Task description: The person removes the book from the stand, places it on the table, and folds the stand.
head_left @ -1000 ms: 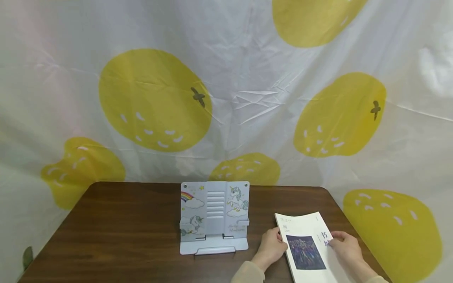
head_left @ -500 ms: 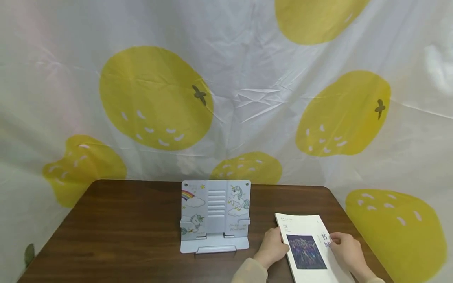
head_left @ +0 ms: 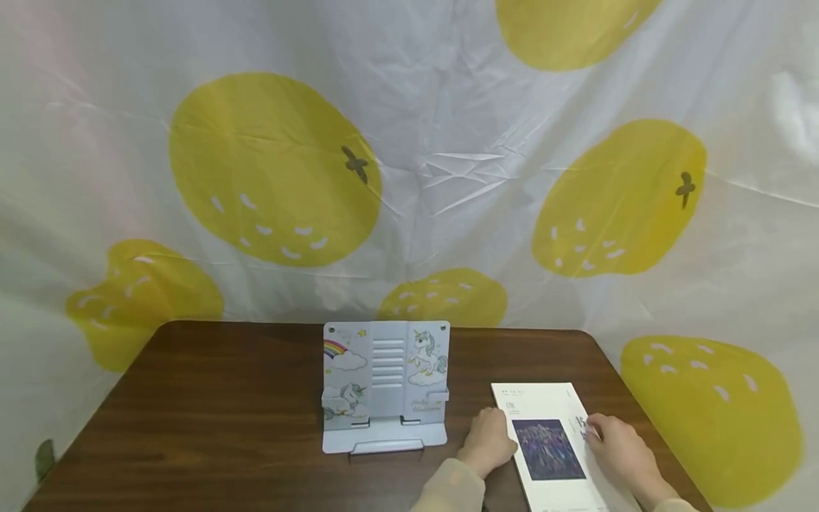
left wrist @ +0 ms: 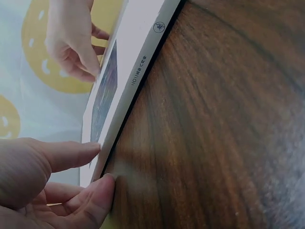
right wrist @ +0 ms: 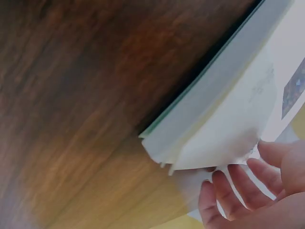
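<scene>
A white magazine (head_left: 540, 400) with a dark picture on its cover lies on the right side of the table in the head view. My left hand (head_left: 488, 442) pinches its spine edge, thumb on the cover and a fingertip low against the spine (left wrist: 127, 95) in the left wrist view. At the opposite edge, my right hand (head_left: 622, 453) pinches the cover, with its thumb on top and curled fingers (right wrist: 240, 188) along the side. The right wrist view shows the cover slightly apart from the pages (right wrist: 200, 102) beneath.
A white book stand (head_left: 389, 384) printed with unicorns and a rainbow stands upright at the table's middle, left of the magazine. The brown wooden table (head_left: 211, 419) ends at a white curtain (head_left: 441, 107) with large yellow fruit prints.
The magazine's top edge, bowed earlier, now looks straight, and the magazine has turned and shifted slightly left. Both hands keep to its sides. The head view has tilted a little.
</scene>
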Available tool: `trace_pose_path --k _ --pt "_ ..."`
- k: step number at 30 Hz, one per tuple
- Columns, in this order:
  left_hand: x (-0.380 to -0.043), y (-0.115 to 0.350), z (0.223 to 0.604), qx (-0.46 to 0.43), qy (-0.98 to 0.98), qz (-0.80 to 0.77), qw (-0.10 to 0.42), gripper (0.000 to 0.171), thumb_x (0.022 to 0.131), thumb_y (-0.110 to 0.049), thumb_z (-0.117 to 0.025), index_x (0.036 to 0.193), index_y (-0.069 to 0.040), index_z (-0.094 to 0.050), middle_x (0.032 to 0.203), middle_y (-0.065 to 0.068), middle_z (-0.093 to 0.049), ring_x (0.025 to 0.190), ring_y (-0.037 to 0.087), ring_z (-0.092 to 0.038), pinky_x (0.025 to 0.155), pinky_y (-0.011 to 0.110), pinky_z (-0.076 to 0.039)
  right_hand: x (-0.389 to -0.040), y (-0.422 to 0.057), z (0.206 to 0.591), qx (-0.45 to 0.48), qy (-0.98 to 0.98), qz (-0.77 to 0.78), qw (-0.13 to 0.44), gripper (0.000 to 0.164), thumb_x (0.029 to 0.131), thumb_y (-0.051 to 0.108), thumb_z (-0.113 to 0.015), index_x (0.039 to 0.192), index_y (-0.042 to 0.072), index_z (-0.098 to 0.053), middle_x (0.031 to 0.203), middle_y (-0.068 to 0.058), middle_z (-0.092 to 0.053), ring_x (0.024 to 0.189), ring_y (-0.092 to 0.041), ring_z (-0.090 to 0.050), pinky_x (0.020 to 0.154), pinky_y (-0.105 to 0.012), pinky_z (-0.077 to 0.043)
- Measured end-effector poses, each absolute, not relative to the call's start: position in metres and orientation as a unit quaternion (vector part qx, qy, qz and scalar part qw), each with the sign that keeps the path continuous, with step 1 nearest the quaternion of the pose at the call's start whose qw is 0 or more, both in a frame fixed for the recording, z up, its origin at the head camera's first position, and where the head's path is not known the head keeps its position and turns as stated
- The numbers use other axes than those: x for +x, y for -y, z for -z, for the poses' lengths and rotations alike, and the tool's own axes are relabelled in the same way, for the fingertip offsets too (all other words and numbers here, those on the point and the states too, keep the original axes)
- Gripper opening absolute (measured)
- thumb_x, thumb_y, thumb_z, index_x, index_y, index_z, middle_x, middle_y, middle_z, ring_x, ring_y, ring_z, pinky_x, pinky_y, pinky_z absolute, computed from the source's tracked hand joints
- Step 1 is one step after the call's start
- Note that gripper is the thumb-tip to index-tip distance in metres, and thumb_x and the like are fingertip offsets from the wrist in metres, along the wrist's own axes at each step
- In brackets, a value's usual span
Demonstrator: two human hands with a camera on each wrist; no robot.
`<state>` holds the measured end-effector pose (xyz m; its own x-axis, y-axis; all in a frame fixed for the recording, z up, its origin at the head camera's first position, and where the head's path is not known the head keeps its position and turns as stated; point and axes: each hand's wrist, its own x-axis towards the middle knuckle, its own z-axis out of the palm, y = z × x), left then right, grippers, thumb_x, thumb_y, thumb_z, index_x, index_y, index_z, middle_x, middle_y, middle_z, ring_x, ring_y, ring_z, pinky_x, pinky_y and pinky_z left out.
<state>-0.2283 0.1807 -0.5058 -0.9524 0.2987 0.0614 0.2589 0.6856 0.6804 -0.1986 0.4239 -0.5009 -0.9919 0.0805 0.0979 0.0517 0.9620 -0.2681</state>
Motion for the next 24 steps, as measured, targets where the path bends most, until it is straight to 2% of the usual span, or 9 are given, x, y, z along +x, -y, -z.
trace_pose_path --k 5,8,11,18,24 --pt "-0.228 -0.174 0.5 0.163 -0.923 -0.348 0.025 0.021 0.069 -0.01 -0.078 0.085 0.001 -0.069 0.083 0.008 -0.06 0.075 0.023 -0.059 0.07 0.034 -0.053 -0.203 -0.416 0.499 -0.019 0.993 -0.115 0.034 0.045 0.092 0.035 -0.066 0.119 0.0 -0.062 0.108 -0.025 -0.063 0.101 -0.049 -0.058 0.071 -0.065 -0.047" --pt "-0.225 -0.171 0.498 0.172 -0.923 -0.344 0.03 0.024 0.069 -0.013 -0.078 0.088 -0.001 -0.069 0.085 0.007 -0.061 0.078 0.024 -0.061 0.072 0.035 -0.054 -0.203 -0.412 0.498 -0.03 0.992 -0.118 0.013 0.061 0.092 0.05 -0.062 0.123 -0.002 -0.059 0.114 -0.029 -0.06 0.106 -0.052 -0.055 0.075 -0.066 -0.046" --pt "-0.22 -0.17 0.496 0.188 -0.923 -0.332 0.041 0.025 0.072 -0.018 -0.078 0.091 -0.005 -0.069 0.087 0.005 -0.063 0.08 0.022 -0.062 0.071 0.035 -0.054 -0.202 -0.409 0.498 -0.037 0.992 -0.118 0.008 0.073 0.092 0.058 -0.057 0.126 -0.007 -0.056 0.118 -0.032 -0.057 0.108 -0.054 -0.053 0.077 -0.067 -0.045" --pt "-0.21 -0.167 0.483 0.206 -0.936 -0.279 0.064 0.04 0.077 -0.036 -0.077 0.112 -0.019 -0.069 0.103 -0.003 -0.068 0.093 0.017 -0.064 0.077 0.037 -0.052 -0.196 -0.393 0.487 -0.036 0.991 -0.107 0.073 0.072 0.093 0.056 -0.055 0.126 -0.009 -0.055 0.122 -0.037 -0.053 0.108 -0.058 -0.049 0.075 -0.072 -0.043" --pt "-0.204 -0.16 0.476 0.22 -0.94 -0.255 0.055 0.04 0.079 -0.042 -0.075 0.113 -0.022 -0.068 0.097 -0.005 -0.065 0.087 0.016 -0.063 0.072 0.037 -0.05 -0.189 -0.378 0.473 -0.049 0.985 -0.138 0.088 0.073 0.096 0.056 -0.051 0.131 -0.007 -0.053 0.131 -0.035 -0.049 0.115 -0.059 -0.043 0.081 -0.074 -0.039"
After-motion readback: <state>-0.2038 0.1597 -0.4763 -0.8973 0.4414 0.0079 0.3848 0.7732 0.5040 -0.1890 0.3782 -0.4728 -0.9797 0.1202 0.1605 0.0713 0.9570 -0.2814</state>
